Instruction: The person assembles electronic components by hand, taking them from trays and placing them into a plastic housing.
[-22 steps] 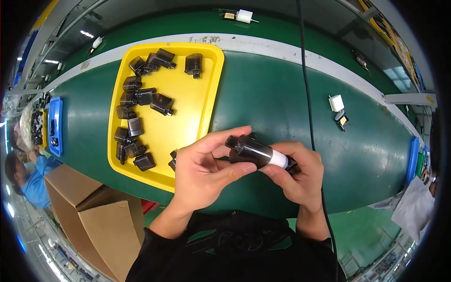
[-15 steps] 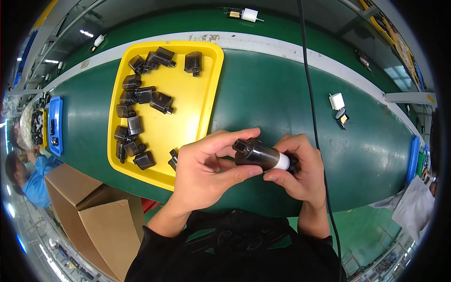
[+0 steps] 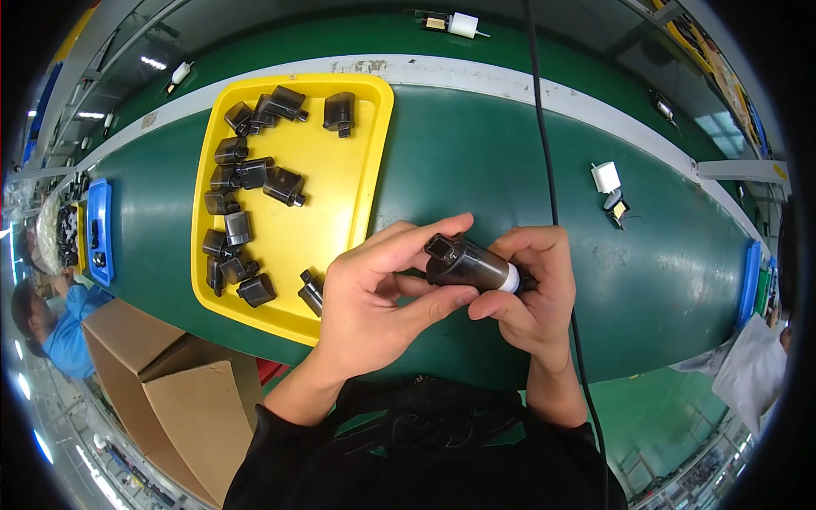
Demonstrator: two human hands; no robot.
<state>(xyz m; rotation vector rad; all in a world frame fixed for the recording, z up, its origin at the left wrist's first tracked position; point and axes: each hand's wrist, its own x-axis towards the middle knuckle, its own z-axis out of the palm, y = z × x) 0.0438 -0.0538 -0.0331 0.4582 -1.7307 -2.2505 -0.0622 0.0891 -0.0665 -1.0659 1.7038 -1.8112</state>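
Between my hands lies a smoky black, see-through plastic housing point(image 3: 466, 265) with a narrow spout at its upper left end. My left hand point(image 3: 361, 297) grips its body with thumb and fingers. From its other end shows a narrow band of a white cylindrical part point(image 3: 512, 279), which sits partly inside the housing. My right hand point(image 3: 542, 285) closes round that end, thumb near the housing's lower edge; a dark piece beyond the white band is mostly hidden by the fingers. To the left, a yellow tray point(image 3: 336, 234) holds several similar black housings point(image 3: 283, 185).
On the green bench point(image 3: 459, 153) a white cylinder with a small attached part point(image 3: 605, 178) lies at right. Another such assembly point(image 3: 463, 25) is on the green strip beyond the pale rail. A black cable point(image 3: 548, 161) hangs beside my right hand. A cardboard box point(image 3: 200, 416) stands at lower left.
Less of the white part shows outside the housing. My right hand has shifted slightly left and up, closer to my left hand. The tray and cable appear a little further left in the picture.
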